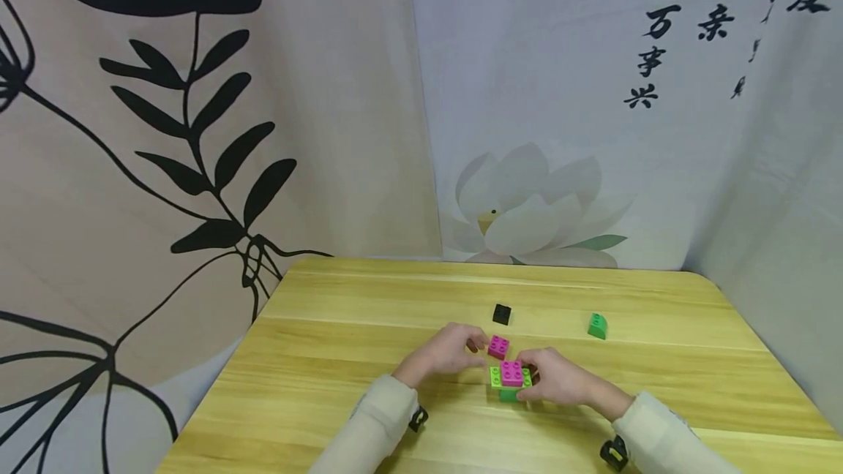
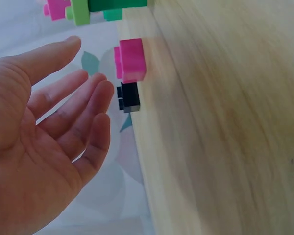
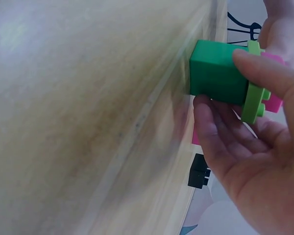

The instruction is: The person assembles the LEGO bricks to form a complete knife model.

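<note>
Stack [image 1: 511, 384] is sitting between the hands, toward the near side of the table [image 1: 329, 357]; whether its base is bearing on the wood cannot be told. The right hand's thumb [image 3: 264, 71] is pressing the near face of its green base [image 3: 218, 68], while the bent fingers [image 3: 209, 128] are supporting the opposite side: the right hand [image 1: 560, 377] is pinching the stack. A lime piece [image 3: 253, 104] is lying across the base and a top pink block [image 1: 511, 373] is riding on it.

The left hand's fingers [image 2: 73, 128] are curving loosely, and its thumb [image 2: 51, 58] is extending apart from them. The left hand [image 1: 451, 348] is gripping nothing; its palm is facing inward, and its fingertips are hovering just beside the loose pink block [image 1: 498, 347], apart from it in the left wrist view.

Both forearms are slanting inward from the near edge, their pale sleeves [image 1: 378, 415] ending short of the wrists. A black block [image 1: 502, 314] is lying beyond the loose pink one, and a small green block [image 1: 597, 326] is standing well apart to the right. A printed curtain [image 1: 356, 130] is hanging behind.
</note>
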Action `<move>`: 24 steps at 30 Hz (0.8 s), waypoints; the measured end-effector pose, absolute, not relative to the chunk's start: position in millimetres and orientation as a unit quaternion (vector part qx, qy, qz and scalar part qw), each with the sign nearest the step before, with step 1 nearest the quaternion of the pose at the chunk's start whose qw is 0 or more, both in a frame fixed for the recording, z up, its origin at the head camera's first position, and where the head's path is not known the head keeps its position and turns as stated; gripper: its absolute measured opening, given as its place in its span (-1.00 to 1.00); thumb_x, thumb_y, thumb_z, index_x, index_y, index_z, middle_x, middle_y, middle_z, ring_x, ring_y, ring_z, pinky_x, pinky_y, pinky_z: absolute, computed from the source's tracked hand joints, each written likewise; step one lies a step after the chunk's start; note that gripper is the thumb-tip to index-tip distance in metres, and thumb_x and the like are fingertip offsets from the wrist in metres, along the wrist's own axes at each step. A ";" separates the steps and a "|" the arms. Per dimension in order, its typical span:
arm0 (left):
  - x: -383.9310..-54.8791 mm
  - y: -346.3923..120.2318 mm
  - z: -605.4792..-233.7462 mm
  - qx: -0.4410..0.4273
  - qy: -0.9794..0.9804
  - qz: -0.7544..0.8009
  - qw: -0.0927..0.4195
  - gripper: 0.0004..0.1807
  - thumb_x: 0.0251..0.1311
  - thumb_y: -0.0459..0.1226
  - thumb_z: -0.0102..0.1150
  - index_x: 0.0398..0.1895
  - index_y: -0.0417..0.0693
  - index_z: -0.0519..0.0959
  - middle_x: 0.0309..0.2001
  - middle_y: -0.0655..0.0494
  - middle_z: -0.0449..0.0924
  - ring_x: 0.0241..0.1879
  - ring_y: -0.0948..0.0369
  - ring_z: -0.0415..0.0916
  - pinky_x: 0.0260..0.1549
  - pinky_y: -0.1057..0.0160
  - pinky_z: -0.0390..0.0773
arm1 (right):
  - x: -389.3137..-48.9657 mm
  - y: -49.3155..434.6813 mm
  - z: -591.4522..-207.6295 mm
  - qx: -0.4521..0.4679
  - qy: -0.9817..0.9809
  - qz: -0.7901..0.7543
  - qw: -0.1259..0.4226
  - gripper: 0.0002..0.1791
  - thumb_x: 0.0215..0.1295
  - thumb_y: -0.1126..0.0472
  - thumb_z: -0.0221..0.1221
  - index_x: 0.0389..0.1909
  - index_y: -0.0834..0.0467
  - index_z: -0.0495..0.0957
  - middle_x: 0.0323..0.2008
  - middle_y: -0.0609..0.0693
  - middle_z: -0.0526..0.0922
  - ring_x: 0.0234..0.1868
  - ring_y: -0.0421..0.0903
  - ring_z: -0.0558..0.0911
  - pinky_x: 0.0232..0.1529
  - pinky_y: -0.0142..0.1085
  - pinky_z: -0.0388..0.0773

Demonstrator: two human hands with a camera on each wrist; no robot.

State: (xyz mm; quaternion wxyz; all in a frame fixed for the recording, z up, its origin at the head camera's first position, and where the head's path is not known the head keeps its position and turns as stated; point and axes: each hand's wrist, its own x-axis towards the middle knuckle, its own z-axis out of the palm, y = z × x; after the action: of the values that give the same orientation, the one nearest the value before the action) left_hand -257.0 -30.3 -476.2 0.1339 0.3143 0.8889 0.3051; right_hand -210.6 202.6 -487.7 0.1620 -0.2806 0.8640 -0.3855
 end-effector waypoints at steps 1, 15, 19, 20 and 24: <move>-258.4 -29.8 -477.6 0.308 0.891 0.307 0.132 -0.66 0.11 -0.23 0.33 -0.03 -0.07 0.59 -0.13 0.11 0.61 -0.17 0.29 0.53 -0.20 0.39 0.50 | -210.5 202.6 -487.7 -0.281 0.864 -0.384 0.162 -0.72 0.02 0.23 0.38 -0.26 0.11 0.53 -0.33 -0.14 0.58 -0.30 -0.21 0.59 -0.29 -0.42 0.56; -273.1 -14.8 -488.6 0.312 0.909 0.262 0.090 -0.49 0.06 -0.24 0.35 0.13 -0.06 0.49 0.08 0.13 0.52 0.02 0.18 0.49 -0.04 0.28 0.49 | -210.2 203.7 -490.1 -0.288 0.866 -0.377 0.157 -0.71 0.01 0.20 0.39 -0.26 0.10 0.53 -0.33 -0.16 0.58 -0.31 -0.25 0.58 -0.29 -0.42 0.56; -276.3 -9.4 -493.0 0.311 0.912 0.252 0.092 -0.45 0.06 -0.23 0.36 0.17 -0.03 0.47 0.13 0.14 0.49 0.04 0.18 0.48 -0.02 0.28 0.48 | -210.7 204.3 -491.6 -0.286 0.868 -0.373 0.159 -0.72 0.03 0.18 0.39 -0.25 0.08 0.53 -0.34 -0.18 0.57 -0.32 -0.26 0.58 -0.29 -0.41 0.56; -277.1 -8.1 -494.1 0.310 0.912 0.252 0.093 -0.44 0.05 -0.24 0.36 0.18 -0.02 0.46 0.13 0.14 0.48 0.04 0.17 0.48 -0.01 0.27 0.48 | -210.8 204.5 -491.7 -0.284 0.869 -0.372 0.160 -0.72 0.03 0.17 0.38 -0.25 0.08 0.53 -0.34 -0.19 0.57 -0.32 -0.26 0.58 -0.29 -0.41 0.56; -279.9 -3.1 -494.8 0.308 0.913 0.248 0.097 -0.43 0.06 -0.28 0.36 0.20 -0.03 0.46 0.14 0.13 0.48 0.06 0.15 0.47 0.00 0.26 0.47 | -211.7 204.7 -491.3 -0.283 0.869 -0.372 0.162 -0.72 0.04 0.17 0.38 -0.25 0.07 0.53 -0.34 -0.19 0.57 -0.32 -0.26 0.58 -0.29 -0.41 0.56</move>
State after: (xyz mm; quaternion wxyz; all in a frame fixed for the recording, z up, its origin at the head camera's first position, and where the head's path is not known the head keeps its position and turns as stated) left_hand -279.9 -3.1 -494.8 0.0969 0.3083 0.9134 0.2476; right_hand -211.7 204.7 -491.3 0.1623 -0.2826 0.8692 -0.3718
